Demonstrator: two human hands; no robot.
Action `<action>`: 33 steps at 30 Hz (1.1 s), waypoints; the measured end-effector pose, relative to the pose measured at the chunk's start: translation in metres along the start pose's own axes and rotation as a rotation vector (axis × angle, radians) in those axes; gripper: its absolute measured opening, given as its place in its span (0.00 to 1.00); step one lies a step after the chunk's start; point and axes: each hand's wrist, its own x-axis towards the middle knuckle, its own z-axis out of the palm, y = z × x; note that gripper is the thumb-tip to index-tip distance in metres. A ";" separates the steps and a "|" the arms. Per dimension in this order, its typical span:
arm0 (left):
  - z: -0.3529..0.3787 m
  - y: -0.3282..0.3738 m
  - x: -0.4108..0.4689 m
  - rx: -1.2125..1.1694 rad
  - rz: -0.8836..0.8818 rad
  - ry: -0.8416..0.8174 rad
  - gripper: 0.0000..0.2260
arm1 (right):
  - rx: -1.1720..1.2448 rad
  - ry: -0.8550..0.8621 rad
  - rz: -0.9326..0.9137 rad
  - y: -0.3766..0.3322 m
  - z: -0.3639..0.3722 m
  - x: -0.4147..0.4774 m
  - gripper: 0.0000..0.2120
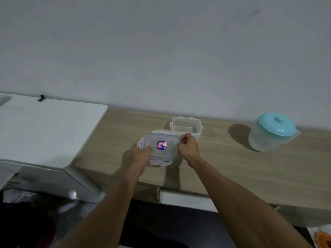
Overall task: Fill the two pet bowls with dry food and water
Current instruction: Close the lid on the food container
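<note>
Wood-grain counter [232, 167] runs along a pale grey wall [161, 51], and on it the lidded box [161, 147] serves as the landmark. The left hand [141, 154] grips its near-left corner with curled fingers. The right hand [189, 146] is closed in a pinch on the right edge of its lid, apparently on a locking flap.

The step in hand looks like unclipping the lid. The flaps on the box's left and near sides already stand out flat, so the right one may be among the last. To do it well, the left hand should hold the body steady and level while the right peels the flap outward and up. The lid should lift only once every flap is free, or the contents could jump out. What is inside cannot be read through the frosted lid.

Counted: two clear plastic boxes, the lidded one and an open box [186, 127] that touches or nearly touches its far-right corner. One pitcher [272, 133] with a teal lid stands well to its right. One white appliance [44, 129] sits to its left. Two hands are on the lidded box.
</note>
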 end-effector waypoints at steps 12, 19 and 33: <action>0.081 0.073 0.028 -0.073 0.053 -0.098 0.08 | 0.035 0.120 -0.014 -0.011 -0.063 0.095 0.08; 0.111 0.081 0.052 0.057 0.031 -0.104 0.09 | -0.018 0.164 0.064 0.006 -0.071 0.132 0.08; 0.116 0.076 0.068 0.071 0.050 -0.121 0.07 | -0.093 0.178 0.092 0.008 -0.058 0.151 0.13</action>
